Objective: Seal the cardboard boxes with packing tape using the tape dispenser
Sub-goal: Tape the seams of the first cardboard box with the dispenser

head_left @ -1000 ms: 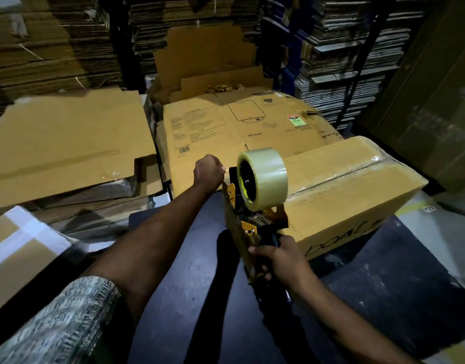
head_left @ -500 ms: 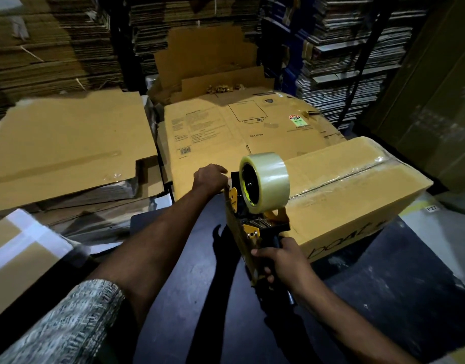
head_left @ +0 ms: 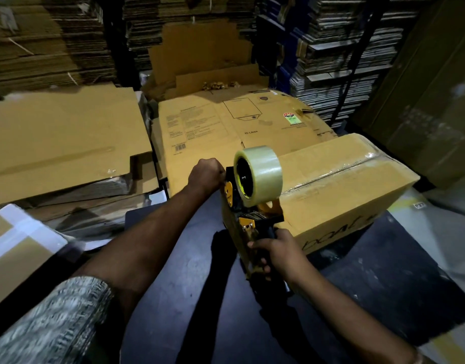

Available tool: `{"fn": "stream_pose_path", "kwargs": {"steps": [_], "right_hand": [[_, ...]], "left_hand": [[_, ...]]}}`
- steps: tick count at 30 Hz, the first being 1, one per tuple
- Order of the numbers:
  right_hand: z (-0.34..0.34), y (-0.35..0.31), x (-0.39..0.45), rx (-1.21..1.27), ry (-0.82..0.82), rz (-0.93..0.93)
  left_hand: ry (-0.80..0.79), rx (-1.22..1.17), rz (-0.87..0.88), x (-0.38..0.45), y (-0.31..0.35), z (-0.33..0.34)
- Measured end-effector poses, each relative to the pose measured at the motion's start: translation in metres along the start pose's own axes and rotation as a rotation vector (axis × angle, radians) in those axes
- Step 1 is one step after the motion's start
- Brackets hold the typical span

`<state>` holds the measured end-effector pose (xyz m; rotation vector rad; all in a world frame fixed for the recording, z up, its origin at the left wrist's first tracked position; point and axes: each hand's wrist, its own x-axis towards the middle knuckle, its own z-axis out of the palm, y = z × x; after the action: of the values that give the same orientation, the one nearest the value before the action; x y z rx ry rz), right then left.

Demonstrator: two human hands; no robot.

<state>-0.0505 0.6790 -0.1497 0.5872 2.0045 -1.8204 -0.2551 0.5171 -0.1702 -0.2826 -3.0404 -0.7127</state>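
A closed cardboard box [head_left: 341,195] lies on a dark table [head_left: 189,311], with clear tape running along its top seam. A yellow and black tape dispenser [head_left: 252,219] carrying a roll of clear tape [head_left: 262,172] sits against the box's near left end. My right hand [head_left: 281,250] grips the dispenser's handle. My left hand [head_left: 206,174] is curled at the box's left top corner, beside the dispenser's front; what its fingers hold is hidden.
Flattened cardboard sheets [head_left: 63,143] are stacked at the left. A printed flat carton [head_left: 226,127] lies behind the box. Tall stacks of folded cartons [head_left: 344,48] fill the background. A white-taped box [head_left: 16,245] sits at the lower left.
The dispenser and my right hand have slid slightly down the box's end. My left hand stays curled at the corner.
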Motion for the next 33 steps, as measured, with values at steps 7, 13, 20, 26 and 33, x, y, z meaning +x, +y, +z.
{"fn": "stream_pose_path", "kwargs": {"steps": [7,13,20,26,33], "right_hand": [[-0.018,0.018,-0.033,-0.080,-0.036,-0.050],[-0.036,0.043,-0.065,-0.126,-0.036,-0.048],[-0.051,0.090,-0.103,-0.127,0.052,0.013],[-0.051,0.106,-0.100,-0.114,0.097,0.019],[-0.060,0.112,-0.093,-0.041,0.064,0.000]], "left_hand": [[-0.003,-0.050,-0.013,0.000,-0.005,0.005],[-0.019,-0.053,-0.020,0.001,-0.005,0.006],[-0.001,-0.044,-0.044,0.001,-0.004,0.009],[0.113,-0.110,-0.052,-0.007,-0.003,0.024],[0.542,-0.616,-0.184,-0.038,0.011,0.058]]}}
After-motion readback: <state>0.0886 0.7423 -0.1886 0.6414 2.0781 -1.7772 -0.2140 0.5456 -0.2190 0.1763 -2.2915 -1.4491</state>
